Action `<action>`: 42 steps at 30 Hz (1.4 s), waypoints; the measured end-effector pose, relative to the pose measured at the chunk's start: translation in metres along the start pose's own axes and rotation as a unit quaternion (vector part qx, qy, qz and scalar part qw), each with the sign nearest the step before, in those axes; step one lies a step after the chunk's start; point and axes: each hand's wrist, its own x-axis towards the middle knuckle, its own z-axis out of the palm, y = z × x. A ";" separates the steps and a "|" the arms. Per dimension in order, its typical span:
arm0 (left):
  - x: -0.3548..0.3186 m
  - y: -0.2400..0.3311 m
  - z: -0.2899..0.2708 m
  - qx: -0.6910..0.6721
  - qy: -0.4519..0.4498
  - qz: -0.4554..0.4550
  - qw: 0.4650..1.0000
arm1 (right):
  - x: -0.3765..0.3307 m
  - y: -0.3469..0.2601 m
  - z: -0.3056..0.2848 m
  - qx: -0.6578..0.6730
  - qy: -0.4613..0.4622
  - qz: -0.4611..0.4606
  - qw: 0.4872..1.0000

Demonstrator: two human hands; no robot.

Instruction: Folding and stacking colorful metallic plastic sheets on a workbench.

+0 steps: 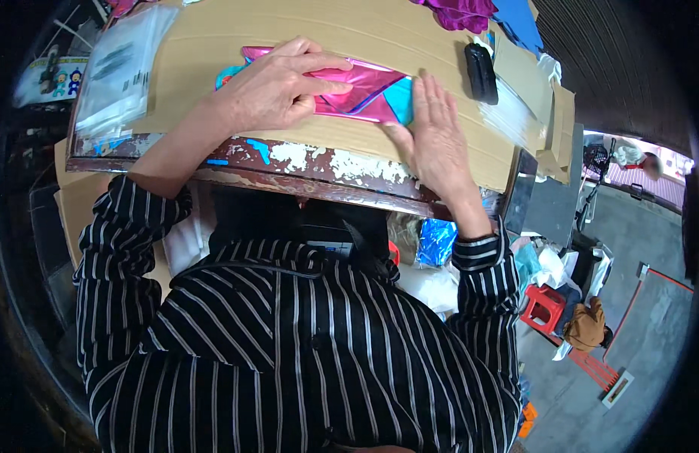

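A folded piece of shiny foil (368,84), pink with turquoise and dark blue parts, lies flat on the cardboard in front of me. It looks like a deflated foil balloon. My left hand (266,87) rests over its left part, with two fingers stretched across the pink surface and the others bent. Part of the foil, with a turquoise and red end, shows beyond that hand's left side. At the foil's right end, my right hand (438,136) lies flat, fingers straight and thumb spread, touching the turquoise corner.
Cardboard (206,38) covers the worn brown table (304,167). Clear plastic bags (123,72) lie at the left. A black oblong object (481,74) lies at the right, magenta foil (464,11) at the back. Beyond the table's right side are a red stool (544,308) and a person (585,326).
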 end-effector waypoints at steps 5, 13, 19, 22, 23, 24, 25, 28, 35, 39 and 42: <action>0.005 0.003 0.003 -0.002 -0.003 0.015 1.000 | 0.026 0.008 -0.031 0.064 0.071 0.023 0.995; -0.002 0.000 0.004 0.015 0.000 0.010 1.000 | 0.046 -0.032 0.016 0.227 0.123 -0.110 0.960; -0.033 -0.019 -0.038 0.026 0.018 -0.065 0.997 | 0.049 -0.031 0.014 0.238 0.119 -0.105 0.958; -0.054 -0.019 -0.052 0.067 0.052 -0.103 0.991 | 0.048 -0.029 0.013 0.241 0.121 -0.111 0.957; -0.060 -0.015 -0.056 0.093 0.081 -0.126 0.984 | 0.049 -0.029 0.013 0.242 0.125 -0.118 0.955; -0.065 -0.011 -0.057 0.118 0.110 -0.148 0.976 | 0.051 -0.030 0.014 0.242 0.130 -0.125 0.953; -0.072 0.001 -0.052 0.125 0.109 -0.149 0.975 | 0.052 -0.031 0.015 0.245 0.134 -0.128 0.952; -0.073 0.046 -0.031 0.050 0.111 -0.201 0.972 | 0.050 -0.035 0.013 0.234 0.116 -0.093 0.961; -0.048 0.010 -0.022 0.071 0.093 -0.177 0.977 | 0.047 -0.052 0.004 0.157 0.060 -0.043 0.985; -0.007 -0.048 -0.022 0.006 0.083 -0.076 0.994 | 0.053 -0.041 -0.018 0.150 -0.016 -0.027 0.988; 0.016 -0.066 -0.021 -0.006 0.040 -0.049 0.998 | 0.069 -0.026 -0.010 0.180 -0.007 -0.093 0.979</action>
